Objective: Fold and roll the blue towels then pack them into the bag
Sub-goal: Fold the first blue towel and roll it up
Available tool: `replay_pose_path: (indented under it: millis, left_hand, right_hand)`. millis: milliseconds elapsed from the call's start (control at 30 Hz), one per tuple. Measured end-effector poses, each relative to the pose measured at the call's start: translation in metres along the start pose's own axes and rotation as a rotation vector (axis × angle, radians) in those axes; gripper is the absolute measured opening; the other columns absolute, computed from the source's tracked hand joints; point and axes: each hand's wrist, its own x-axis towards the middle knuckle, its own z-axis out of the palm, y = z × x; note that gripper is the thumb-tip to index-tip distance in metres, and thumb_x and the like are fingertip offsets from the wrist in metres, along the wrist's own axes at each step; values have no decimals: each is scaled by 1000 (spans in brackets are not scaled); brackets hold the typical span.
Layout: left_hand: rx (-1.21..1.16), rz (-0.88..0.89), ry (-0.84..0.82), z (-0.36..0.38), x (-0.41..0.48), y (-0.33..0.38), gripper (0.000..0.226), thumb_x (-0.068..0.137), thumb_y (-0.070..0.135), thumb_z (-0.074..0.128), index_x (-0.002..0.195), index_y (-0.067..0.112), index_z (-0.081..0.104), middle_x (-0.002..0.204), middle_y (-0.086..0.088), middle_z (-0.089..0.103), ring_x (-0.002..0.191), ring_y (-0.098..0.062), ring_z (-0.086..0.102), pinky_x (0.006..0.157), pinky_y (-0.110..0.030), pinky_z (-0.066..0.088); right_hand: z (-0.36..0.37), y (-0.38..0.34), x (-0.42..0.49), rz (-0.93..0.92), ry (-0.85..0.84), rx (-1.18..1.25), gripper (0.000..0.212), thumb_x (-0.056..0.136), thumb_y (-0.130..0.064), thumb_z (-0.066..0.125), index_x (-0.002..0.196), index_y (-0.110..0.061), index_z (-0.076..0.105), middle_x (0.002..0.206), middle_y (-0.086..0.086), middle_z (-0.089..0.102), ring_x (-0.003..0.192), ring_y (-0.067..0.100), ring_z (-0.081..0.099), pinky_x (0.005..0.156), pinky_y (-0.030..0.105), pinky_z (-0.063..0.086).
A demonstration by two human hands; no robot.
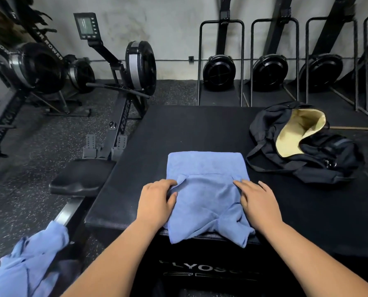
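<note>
A blue towel (206, 168) lies folded on the black padded box (189, 129), its near end hanging over the front edge. My left hand (157, 200) grips the towel's left edge, fingers curled into the cloth. My right hand (257, 200) pinches the right edge, fingers fairly straight on the fabric. A black bag (320, 155) with a yellow lining lies open on the box at the right, apart from the towel. Another blue towel (30, 264) lies crumpled at the lower left, beside the box.
A rowing machine with a black seat (82, 176) stands just left of the box. More rowers (39, 67) stand at the far left. Upright stored rowers (219, 71) line the back wall. Speckled rubber floor surrounds the box.
</note>
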Motion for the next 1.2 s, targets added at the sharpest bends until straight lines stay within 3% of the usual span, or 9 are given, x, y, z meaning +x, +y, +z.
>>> replay_pose_path:
  millis: [133,300,367,433,600,733,933,1067,1200]
  left_hand:
    - [15,11,60,-9,-24,1,19,86,45,71,102,33,71,77,22,61,68,-5,54,82,-33,47]
    - [-53,-118,105,-18,-35,10,11,95,39,67,87,32,69,61,15,60,58,-9,57,63,-26,43]
    - [-196,-258,64,-23,-30,14,15,97,36,64,84,30,67,67,13,65,68,-8,61,60,-19,40]
    - [-316,-336,53,-27,-21,15,15,96,31,66,81,28,67,74,10,68,74,-7,61,63,-20,41]
    - [-555,-441,87,-30,19,17,8,96,26,68,88,25,71,68,12,60,61,-5,52,67,-28,45]
    - [-380,-384,28,-25,49,20,11,98,30,64,89,28,69,73,11,67,65,-3,59,61,-22,42]
    - [-273,-424,15,7,76,5,25,103,40,58,84,25,64,73,5,69,70,-15,64,60,-31,49]
    - [-163,-386,62,29,77,-6,24,103,41,54,84,27,61,74,7,64,72,-18,61,68,-38,50]
    - [-115,-393,68,39,80,-9,12,100,39,56,110,36,63,100,12,55,81,-15,59,78,-37,47]
  right_hand:
    - [-16,-6,-42,-40,19,25,50,95,-33,37,131,-27,71,129,-9,72,121,9,64,119,41,35]
    - [-34,-16,-82,-2,109,112,38,96,-39,48,115,-30,79,118,-17,75,112,6,68,112,40,43]
    - [-46,-23,-74,93,181,229,22,99,-34,60,104,-31,81,108,-19,76,100,10,71,96,40,54]
    - [-54,-26,-58,208,223,373,14,96,-24,72,103,-30,82,99,-22,73,95,12,69,89,37,54]
    - [-62,-17,-4,425,229,594,32,94,-12,67,113,-36,77,94,-16,75,84,-3,64,86,24,48]
    - [-46,0,33,464,157,545,37,93,-9,67,126,-25,70,93,-5,76,80,8,67,83,25,42]
    - [-26,11,53,459,167,443,13,95,-19,68,97,-29,77,80,-14,71,81,13,66,73,28,40]
    - [-10,11,56,405,199,367,12,97,-30,66,103,-37,74,93,-15,65,85,14,63,73,33,48]
    - [1,14,62,401,125,247,17,99,-39,60,112,-36,71,108,-8,57,98,19,59,74,38,51]
